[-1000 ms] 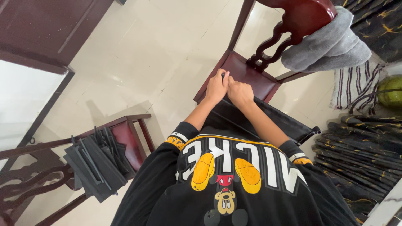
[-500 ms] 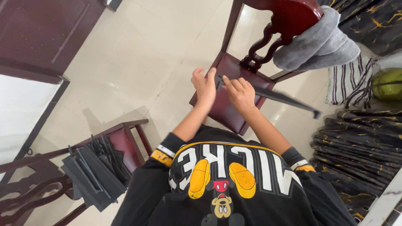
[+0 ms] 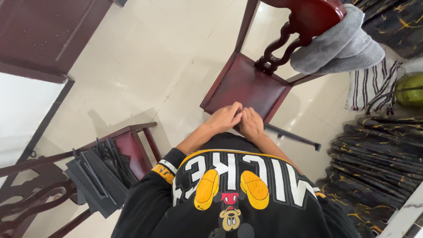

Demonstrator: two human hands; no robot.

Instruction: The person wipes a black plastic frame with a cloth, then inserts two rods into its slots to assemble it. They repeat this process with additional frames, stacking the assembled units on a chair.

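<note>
My left hand (image 3: 224, 117) and my right hand (image 3: 252, 124) are pressed together just in front of my chest, both gripping one end of a thin flat black panel (image 3: 293, 136). The panel shows edge-on and runs out to the right, hanging over the floor below the front corner of a dark red wooden chair seat (image 3: 246, 86). The fingers hide the panel's near end. My black sleeves and a printed black sweatshirt (image 3: 238, 194) fill the bottom of the view.
A second wooden chair (image 3: 136, 145) at lower left carries a stack of similar black panels (image 3: 97, 176). A grey cloth (image 3: 339, 44) drapes over the far chair's back. Black sheets with gold veining (image 3: 374, 154) lie at right, near a striped cloth (image 3: 368, 86) and a green round thing (image 3: 410, 90).
My hands have drawn back from over the chair seat toward my chest. The black panel went from broad-side to edge-on and now sits lower and further right.
</note>
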